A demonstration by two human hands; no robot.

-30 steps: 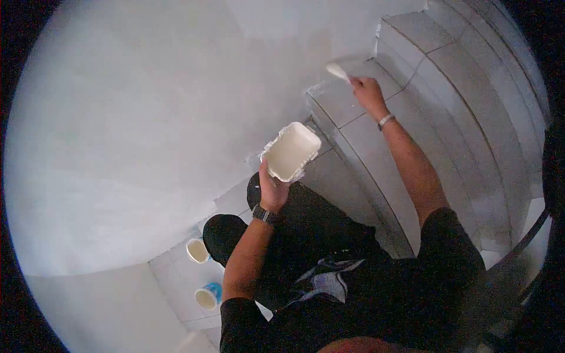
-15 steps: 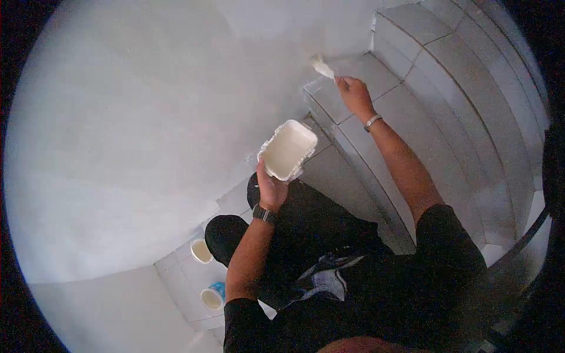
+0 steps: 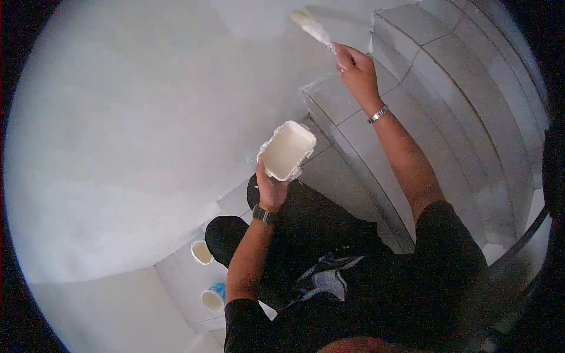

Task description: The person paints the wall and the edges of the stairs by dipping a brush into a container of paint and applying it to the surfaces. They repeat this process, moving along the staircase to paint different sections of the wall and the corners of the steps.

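The wall (image 3: 147, 129) spreads wide to the left of the brush (image 3: 313, 28), giving it broad open room on that side. To the right, the tiled steps (image 3: 388, 135) climb toward the far right, their curved edges running close beneath the right forearm. The nearest step corner juts out at the wall, between the two hands. The right hand (image 3: 358, 73) is closed around the brush handle, bristles at the wall on the far side; whether they touch it is hard to tell. The left hand (image 3: 272, 189), well apart from the right, grips the white tub (image 3: 288, 150) from its near side, just above one dark-clad knee. The tub's rim is crusted. The other knee (image 3: 225, 240) crowds a white container (image 3: 201, 252) on the floor (image 3: 175, 276); a blue-sided container (image 3: 213, 297) stands nearer, beside the left arm.
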